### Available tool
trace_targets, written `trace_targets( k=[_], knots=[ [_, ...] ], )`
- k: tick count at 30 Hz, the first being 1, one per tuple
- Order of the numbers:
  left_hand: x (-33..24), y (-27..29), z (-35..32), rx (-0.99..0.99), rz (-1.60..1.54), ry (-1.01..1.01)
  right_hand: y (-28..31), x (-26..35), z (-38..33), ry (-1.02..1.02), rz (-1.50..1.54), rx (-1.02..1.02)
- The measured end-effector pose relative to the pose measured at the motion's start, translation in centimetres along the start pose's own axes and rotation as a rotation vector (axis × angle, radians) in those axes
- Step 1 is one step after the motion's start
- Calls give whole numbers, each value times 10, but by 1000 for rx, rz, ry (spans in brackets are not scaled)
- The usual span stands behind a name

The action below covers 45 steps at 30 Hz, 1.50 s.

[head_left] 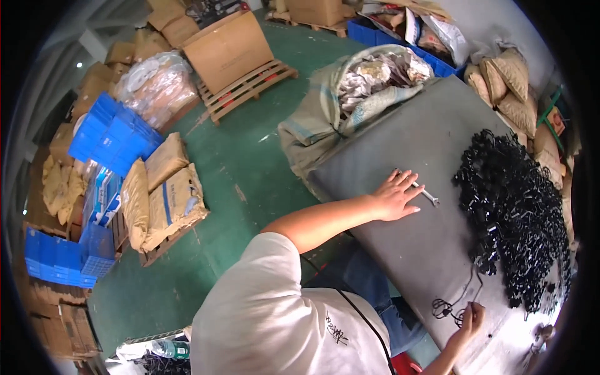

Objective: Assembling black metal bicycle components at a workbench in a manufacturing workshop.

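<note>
My left hand [398, 196] lies open on the grey table [400, 134], its fingers spread. A silver wrench [430, 197] sticks out from under those fingers, with its open jaw pointing away from the palm; the hand covers part of it. Closer to me, my right hand [475, 317] is closed, fingertips together, on a thin black cord. Loops of this black cord [442, 308] lie on the table just left of the hand. One strand runs up toward a large heap of small black parts [506, 219] on the table's right side.
Beyond the table's far left edge stands a woven sack [319, 125] stuffed with scrap. Blue bins [369, 31] and filled bags [512, 72] sit behind. On the green floor, pallets bear a big carton [228, 53] and paper sacks [175, 203]; blue crates [115, 134] are stacked left.
</note>
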<state>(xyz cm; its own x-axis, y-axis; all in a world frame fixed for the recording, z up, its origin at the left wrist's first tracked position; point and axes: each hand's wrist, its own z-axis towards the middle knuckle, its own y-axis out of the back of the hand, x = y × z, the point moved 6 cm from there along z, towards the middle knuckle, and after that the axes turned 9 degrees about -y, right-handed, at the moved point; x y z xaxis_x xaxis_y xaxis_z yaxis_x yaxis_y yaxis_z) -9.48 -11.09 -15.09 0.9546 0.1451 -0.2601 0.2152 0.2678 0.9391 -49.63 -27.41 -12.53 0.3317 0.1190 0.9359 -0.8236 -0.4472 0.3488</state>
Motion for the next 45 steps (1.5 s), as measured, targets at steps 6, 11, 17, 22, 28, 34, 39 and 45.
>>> trace_targets(
  k=[6, 11, 17, 22, 28, 34, 39, 45],
  knots=[
    [35, 26, 19, -232, 141, -14, -113, 23, 3, -32, 132, -80],
    [33, 45, 7, -474, 106, -28, -172, 55, 36, -55, 5, -18],
    [-116, 62, 2, -264, -208, -401, -113, 65, 18, 179, -119, -220],
    [-133, 22, 10, -199, -294, -428, -55, 44, 31, 209, -421, -435],
    [-129, 21, 18, -203, -169, -455, -81, 75, 77, 426, -713, -454],
    [-101, 30, 23, -190, -48, -430, -67, 51, 84, 327, -594, -459],
    [-69, 36, 32, -102, -159, -410, -27, 35, 68, 304, -331, -398],
    [-63, 28, 53, -133, -74, -443, -31, 54, 41, 108, -244, -173]
  ],
)
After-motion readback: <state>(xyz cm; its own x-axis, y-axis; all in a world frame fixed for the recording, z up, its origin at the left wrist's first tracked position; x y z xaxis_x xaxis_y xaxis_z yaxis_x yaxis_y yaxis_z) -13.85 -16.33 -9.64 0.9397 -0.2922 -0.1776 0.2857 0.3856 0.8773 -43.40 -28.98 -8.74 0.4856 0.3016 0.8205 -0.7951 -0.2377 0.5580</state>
